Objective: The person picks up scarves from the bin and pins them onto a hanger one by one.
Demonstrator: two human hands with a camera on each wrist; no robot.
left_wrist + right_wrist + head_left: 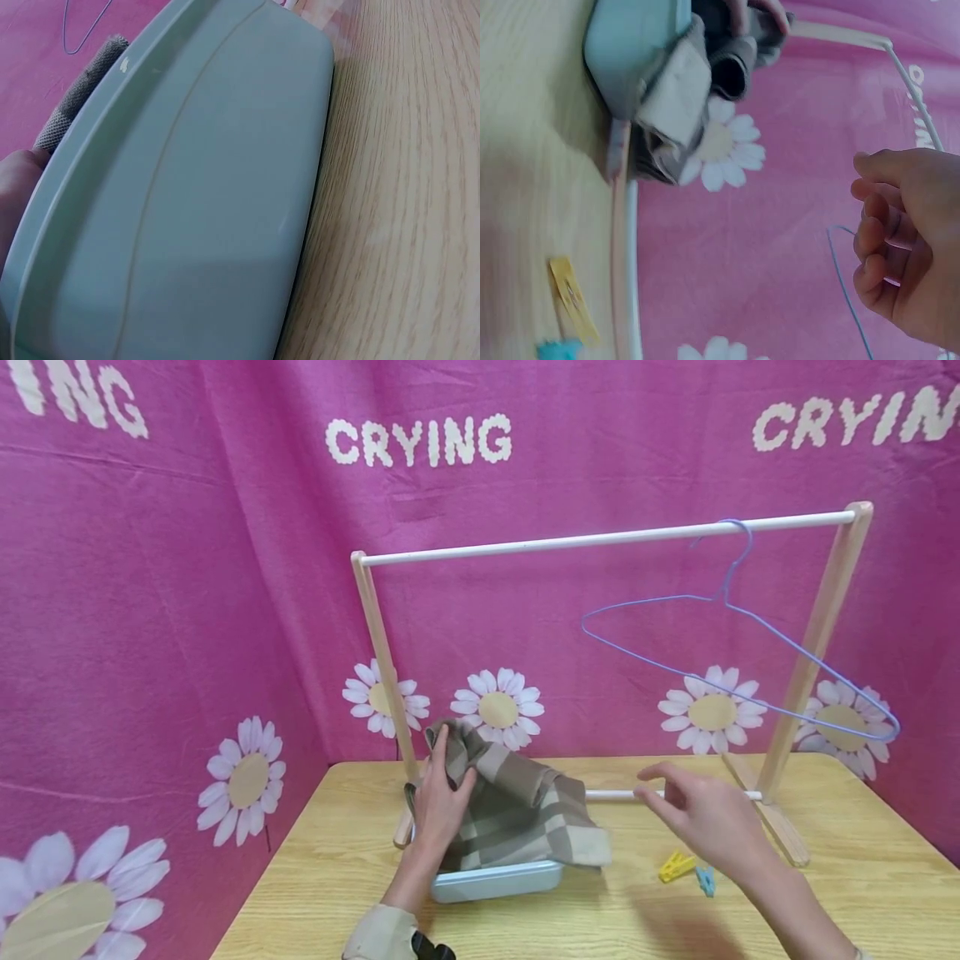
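A person's left grip [442, 802], a bare hand, held a brown-and-cream checked cloth [517, 802] by its bunched upper fold. The thumb and forefinger lay parted on the fabric, and the other fingers were mostly hidden from the head view. The cloth rose in a crumpled heap from a pale blue-green tray [495, 882] and draped over the tray's right end. The tray sat on a wood-grain surface [315, 893], nearer its left edge than its right.

The right grip [712, 818], also bare, was in the air over the right half of the surface, its fingers loosely curled around nothing, the thumb and forefinger tips apart. Below it lay a yellow peg [677, 866] and, just beside that, a blue peg [705, 881].

A wooden rack with a white rod [607, 540] stood toward the surface's back edge. From the rod's right part hung a bare lavender hanger [725, 596]. Behind was a pink backdrop [487, 618] with white daisies and the word "CRYING".
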